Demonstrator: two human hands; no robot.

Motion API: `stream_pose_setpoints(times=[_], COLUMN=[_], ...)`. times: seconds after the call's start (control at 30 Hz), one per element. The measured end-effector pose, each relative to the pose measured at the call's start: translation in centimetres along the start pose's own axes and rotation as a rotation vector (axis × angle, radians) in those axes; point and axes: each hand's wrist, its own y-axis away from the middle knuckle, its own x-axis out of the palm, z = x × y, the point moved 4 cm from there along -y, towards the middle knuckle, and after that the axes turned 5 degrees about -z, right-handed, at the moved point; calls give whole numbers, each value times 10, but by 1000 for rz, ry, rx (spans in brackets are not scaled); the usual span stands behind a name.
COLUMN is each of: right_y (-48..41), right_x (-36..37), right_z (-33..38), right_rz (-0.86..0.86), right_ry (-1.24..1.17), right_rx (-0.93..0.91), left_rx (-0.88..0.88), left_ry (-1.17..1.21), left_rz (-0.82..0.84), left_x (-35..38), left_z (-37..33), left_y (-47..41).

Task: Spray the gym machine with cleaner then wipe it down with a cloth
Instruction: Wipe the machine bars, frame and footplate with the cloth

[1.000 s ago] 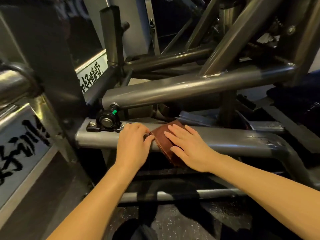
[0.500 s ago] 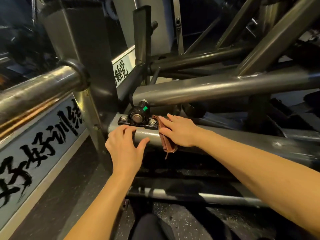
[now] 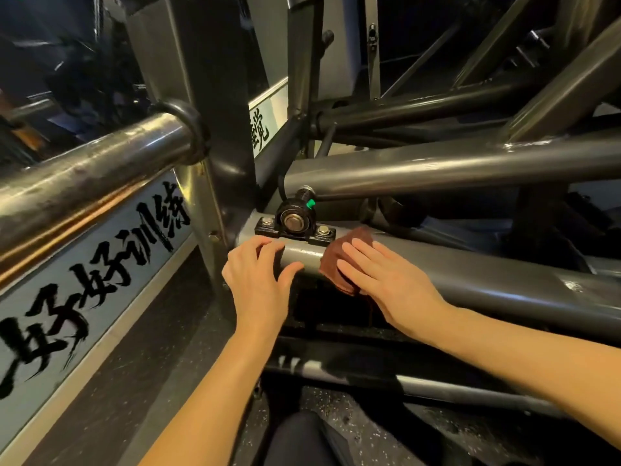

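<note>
A grey steel tube (image 3: pixel 470 277) of the gym machine's frame runs low across the middle of the head view. A folded brown cloth (image 3: pixel 339 260) lies draped over it, just right of a black bolted bearing block (image 3: pixel 294 223). My right hand (image 3: pixel 386 280) presses the cloth flat against the tube with straight fingers. My left hand (image 3: pixel 258 277) rests on the bare tube to the left of the cloth, below the bearing block, fingers loosely bent over the top. No spray bottle is in view.
More grey frame tubes (image 3: pixel 437 166) cross above and behind. A thick metal rail (image 3: pixel 90 176) and a dark upright post (image 3: pixel 215 112) stand at left. A pale panel with black brush lettering (image 3: pixel 94 264) runs along the left. Dark speckled floor (image 3: pixel 353 428) lies below.
My right hand has slid the cloth a little right, away from the bearing block, and more of the cloth shows above my fingers. My left hand stays on the tube. The camera has moved closer.
</note>
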Motion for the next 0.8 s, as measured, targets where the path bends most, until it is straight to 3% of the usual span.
stream_pose_setpoints(times=[0.13,0.37,0.43,0.6,0.8], right_y=[-14,-21,-31,-78,-105], right_x=[3,6,3,10,14], right_z=[12,24,30,58,76], right_rz=[-38,-27,-64,-111,-14], right_ry=[56,90,74,51,25], right_rx=[-161,-204,-219,-236,-188], left_rx=[-158,-765,-742,-492,-494], left_ry=[52,254,217,236,255], left_rz=[-96,-12,-22,-184,-151], left_x=[-11,-11,-11,-37,-41], left_z=[10,46,57,49,56], left_y=[5,-3,-7,-15,-21])
